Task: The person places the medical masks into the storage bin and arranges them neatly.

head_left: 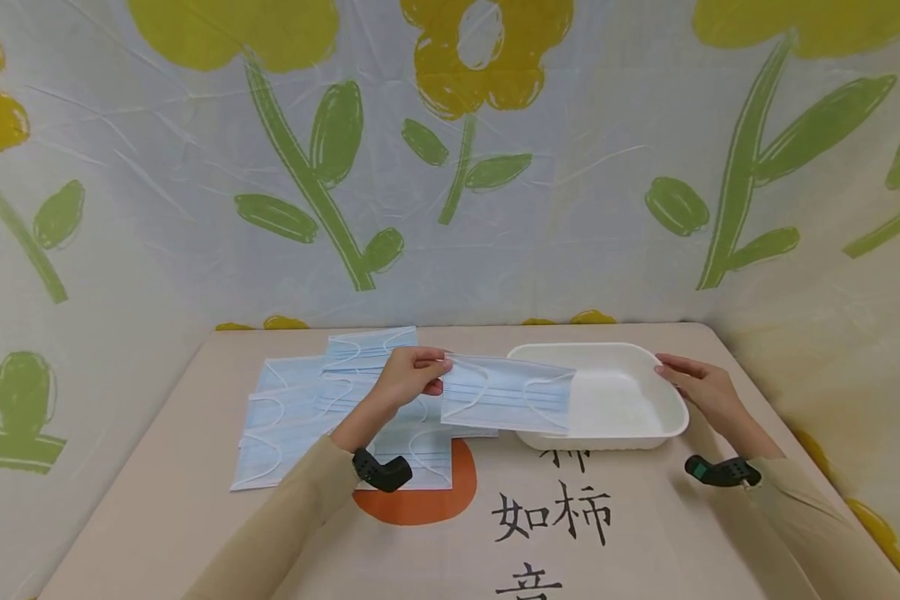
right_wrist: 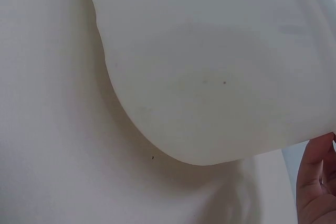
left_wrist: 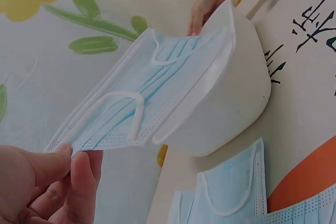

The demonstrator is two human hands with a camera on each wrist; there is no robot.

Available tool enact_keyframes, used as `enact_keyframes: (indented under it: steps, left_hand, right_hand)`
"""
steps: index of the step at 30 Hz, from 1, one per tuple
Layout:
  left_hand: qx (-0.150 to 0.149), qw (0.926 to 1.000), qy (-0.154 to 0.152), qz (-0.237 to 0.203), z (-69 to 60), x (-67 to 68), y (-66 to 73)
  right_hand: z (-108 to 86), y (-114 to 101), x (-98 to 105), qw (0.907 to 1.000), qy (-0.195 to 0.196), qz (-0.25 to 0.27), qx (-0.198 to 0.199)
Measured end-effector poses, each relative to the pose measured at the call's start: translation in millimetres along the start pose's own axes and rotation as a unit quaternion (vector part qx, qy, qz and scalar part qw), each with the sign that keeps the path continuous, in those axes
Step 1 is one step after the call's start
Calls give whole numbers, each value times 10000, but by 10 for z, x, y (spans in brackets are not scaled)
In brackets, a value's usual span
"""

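A light blue face mask [head_left: 506, 393] with white ear loops is pinched at its left end by the left hand [head_left: 408, 379]. Its far end overlaps the left side of a white tray [head_left: 618, 396]. In the left wrist view, thumb and fingers of the left hand [left_wrist: 52, 182] grip the edge of the mask [left_wrist: 142, 90], which reaches over the rim of the tray [left_wrist: 247, 87]. The right hand [head_left: 708, 396] holds the tray's right rim. Only part of the right hand [right_wrist: 317, 182] shows in the right wrist view, at the edge of the tray [right_wrist: 210, 77].
Several more masks [head_left: 285, 425] lie overlapping on the left half of the table [head_left: 172, 467]. An orange shape [head_left: 420, 504] and black characters [head_left: 555, 512] mark the tabletop. A flower-patterned cloth [head_left: 592, 233] hangs behind the table.
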State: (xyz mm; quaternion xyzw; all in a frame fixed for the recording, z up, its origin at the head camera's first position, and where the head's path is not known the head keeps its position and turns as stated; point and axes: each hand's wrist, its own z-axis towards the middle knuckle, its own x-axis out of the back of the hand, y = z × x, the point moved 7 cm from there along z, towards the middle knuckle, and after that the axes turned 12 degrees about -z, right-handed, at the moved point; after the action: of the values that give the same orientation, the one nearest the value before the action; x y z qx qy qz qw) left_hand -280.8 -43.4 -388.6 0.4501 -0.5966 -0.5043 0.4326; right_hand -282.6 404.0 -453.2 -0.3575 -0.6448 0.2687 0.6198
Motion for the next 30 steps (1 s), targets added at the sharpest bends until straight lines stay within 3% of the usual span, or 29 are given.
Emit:
enact_keyframes:
  steps: [13, 21, 30]
  left_hand:
    - [-71, 9996, -69, -247, 178, -267, -23]
    - [42, 9993, -160, -322, 228, -440, -43]
    - [261, 9982, -119, -520, 348, -575, -53]
  right_hand:
    - [-8, -31, -5, 9999, -48, -92, -53]
    - [-40, 1, -31, 9998, -132, -87, -121]
    - [-36, -1, -25, 9987, -99, -461, -193]
